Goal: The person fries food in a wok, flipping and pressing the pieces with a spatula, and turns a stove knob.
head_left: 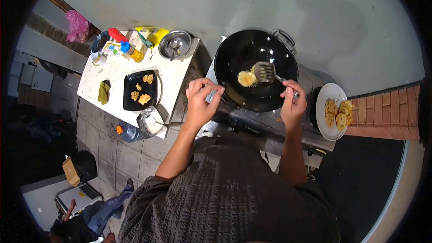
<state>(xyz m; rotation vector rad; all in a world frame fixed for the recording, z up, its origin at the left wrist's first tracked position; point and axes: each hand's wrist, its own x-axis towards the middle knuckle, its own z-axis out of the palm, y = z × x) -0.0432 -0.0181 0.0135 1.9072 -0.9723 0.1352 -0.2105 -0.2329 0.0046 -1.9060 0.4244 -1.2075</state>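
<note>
My right hand (293,103) is wrapped round the handle of a slotted spatula (265,72). The spatula's head is inside a black wok (231,54) on the stove, against a round, pale yellow fritter (246,78) in the wok. At the wok's near left edge, my left hand (201,103) is raised with its fingers bent and apart, and nothing shows in it. To the right of the stove, a white oval plate (321,112) bears several browned fritters (340,112).
On the left, a white table (92,83) bears a black tray (130,101) with fried pieces, a metal bowl (175,44), sauce bottles (132,51) and a green cloth (104,92). A water jug (130,132) stands beside it. Another person (90,220) is at the lower left.
</note>
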